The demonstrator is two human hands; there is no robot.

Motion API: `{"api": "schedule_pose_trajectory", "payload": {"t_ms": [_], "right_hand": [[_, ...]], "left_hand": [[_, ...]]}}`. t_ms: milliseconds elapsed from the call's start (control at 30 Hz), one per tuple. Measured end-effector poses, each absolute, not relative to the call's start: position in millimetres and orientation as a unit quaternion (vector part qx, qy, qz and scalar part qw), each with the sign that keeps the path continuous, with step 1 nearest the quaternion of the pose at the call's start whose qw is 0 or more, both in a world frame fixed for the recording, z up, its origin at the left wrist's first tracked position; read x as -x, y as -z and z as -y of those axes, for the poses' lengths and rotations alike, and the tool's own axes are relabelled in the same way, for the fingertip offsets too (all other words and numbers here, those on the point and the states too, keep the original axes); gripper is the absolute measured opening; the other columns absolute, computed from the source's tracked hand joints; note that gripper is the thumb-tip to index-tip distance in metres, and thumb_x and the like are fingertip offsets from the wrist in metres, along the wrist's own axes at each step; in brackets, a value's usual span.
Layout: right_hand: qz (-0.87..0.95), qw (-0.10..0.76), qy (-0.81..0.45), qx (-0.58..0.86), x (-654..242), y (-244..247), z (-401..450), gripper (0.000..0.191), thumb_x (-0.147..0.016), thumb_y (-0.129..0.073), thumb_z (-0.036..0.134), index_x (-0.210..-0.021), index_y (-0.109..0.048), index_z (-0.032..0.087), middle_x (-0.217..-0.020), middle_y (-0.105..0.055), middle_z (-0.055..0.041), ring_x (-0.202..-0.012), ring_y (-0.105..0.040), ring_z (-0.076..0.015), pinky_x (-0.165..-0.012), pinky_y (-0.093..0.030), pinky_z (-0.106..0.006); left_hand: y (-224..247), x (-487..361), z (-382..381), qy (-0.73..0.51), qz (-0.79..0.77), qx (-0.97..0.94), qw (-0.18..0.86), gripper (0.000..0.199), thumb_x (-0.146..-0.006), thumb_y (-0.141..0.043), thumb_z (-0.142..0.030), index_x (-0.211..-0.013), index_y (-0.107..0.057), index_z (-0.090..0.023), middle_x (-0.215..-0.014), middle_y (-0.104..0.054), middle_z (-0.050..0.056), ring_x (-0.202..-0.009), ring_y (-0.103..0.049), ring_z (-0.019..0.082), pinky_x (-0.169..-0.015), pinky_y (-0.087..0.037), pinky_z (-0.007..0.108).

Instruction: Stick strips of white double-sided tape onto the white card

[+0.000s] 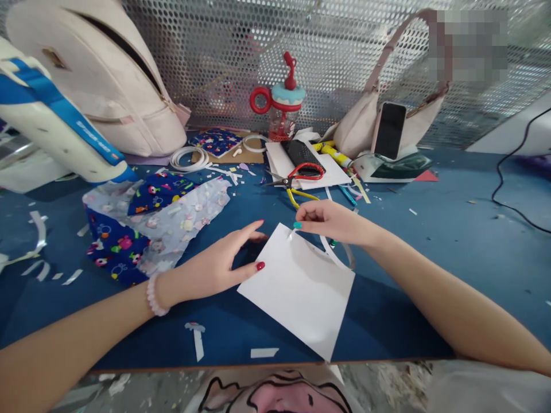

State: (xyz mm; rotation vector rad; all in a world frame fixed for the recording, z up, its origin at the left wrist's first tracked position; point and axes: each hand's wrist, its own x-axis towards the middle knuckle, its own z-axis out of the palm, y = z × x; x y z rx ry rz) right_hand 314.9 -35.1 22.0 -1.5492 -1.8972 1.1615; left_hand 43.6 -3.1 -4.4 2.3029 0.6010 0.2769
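White paper (301,287): R grip (329,221) pinches strip (291,234), L grip (221,258) spread (blue strap (71,112) txt blurry).

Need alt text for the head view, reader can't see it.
A person's left hand touches a white sheet with its thumb while the right hand appears to pinch a small strip near the sheet's far corner. Around them on the blue table are cartoon-patterned material, scissors and a lidded cup.
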Motion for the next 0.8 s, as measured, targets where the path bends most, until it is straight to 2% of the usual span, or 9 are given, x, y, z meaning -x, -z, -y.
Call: {"api": "schedule_pose_trajectory", "payload": {"t_ms": [100,200,300,433,600,800], "right_hand": [[0.664,0.214,-0.451,0.556,-314.4,-24.6,34.7,0.024,-0.076,-0.059,0.041,-0.076,-0.051,0.018,-0.059,-0.043,0.0069,-0.053,-0.035,-0.0075,-0.050,-0.026,-0.023],[0.646,0.204,-0.495,0.543,-314.8,-27.6,35.1,0.024,-0.076,-0.060,0.041,-0.076,-0.050,0.018,-0.061,-0.045,0.0064,-0.054,-0.036,-0.0072,-0.050,-0.025,-0.023],[0.637,0.166,-0.540,0.524,-318.0,-29.7,36.5,0.025,-0.077,-0.062,0.040,-0.076,-0.047,0.019,-0.058,-0.040,0.0084,-0.052,-0.031,-0.0064,-0.048,-0.023,-0.022],[0.644,0.128,-0.564,0.501,-322.0,-27.9,38.3,0.028,-0.075,-0.067,0.035,-0.074,-0.043,0.020,-0.058,-0.036,0.0096,-0.053,-0.028,-0.0059,-0.048,-0.023,-0.021],[0.645,0.129,-0.578,0.483,-321.5,-24.5,39.8,0.028,-0.078,-0.064,0.035,-0.072,-0.042,0.020,-0.059,-0.036,0.0087,-0.053,-0.029,-0.0055,-0.047,-0.024,-0.019],[0.622,0.140,-0.592,0.493,-320.3,-23.4,42.5,0.023,-0.081,-0.062,0.033,-0.077,-0.043,0.020,-0.057,-0.036,0.0095,-0.051,-0.028,-0.0056,-0.045,-0.023,-0.019]], "left_hand": [[1.4,-45.0,6.9,-0.099,-0.257,-0.857,0.436,0.070,-0.091,-0.054,-0.039,-0.150,-0.021,-0.022,-0.123,-0.064,0.008,-0.107,-0.062,0.020,-0.092,-0.050,0.035],[1.1,-46.7,12.6,-0.088,-0.255,-0.827,0.494,0.069,-0.091,-0.054,-0.035,-0.151,-0.022,-0.023,-0.107,-0.069,0.003,-0.091,-0.064,0.016,-0.080,-0.052,0.028],[0.1,-47.7,17.5,-0.080,-0.254,-0.801,0.536,0.064,-0.091,-0.053,-0.035,-0.148,-0.029,-0.023,-0.108,-0.068,0.003,-0.088,-0.064,0.015,-0.074,-0.052,0.025],[-1.9,-46.7,19.2,-0.044,-0.252,-0.818,0.515,0.054,-0.091,-0.051,-0.036,-0.143,-0.041,-0.022,-0.106,-0.069,0.003,-0.080,-0.062,0.014,-0.069,-0.052,0.023],[-2.2,-44.3,16.7,-0.030,-0.254,-0.817,0.518,0.052,-0.093,-0.047,-0.037,-0.144,-0.042,-0.025,-0.134,-0.059,0.005,-0.098,-0.064,0.019,-0.076,-0.056,0.024],[3.6,-40.2,11.3,-0.041,-0.246,-0.825,0.507,0.053,-0.093,-0.049,-0.034,-0.145,-0.041,-0.031,-0.141,-0.054,0.003,-0.116,-0.061,0.023,-0.086,-0.056,0.026]]}}
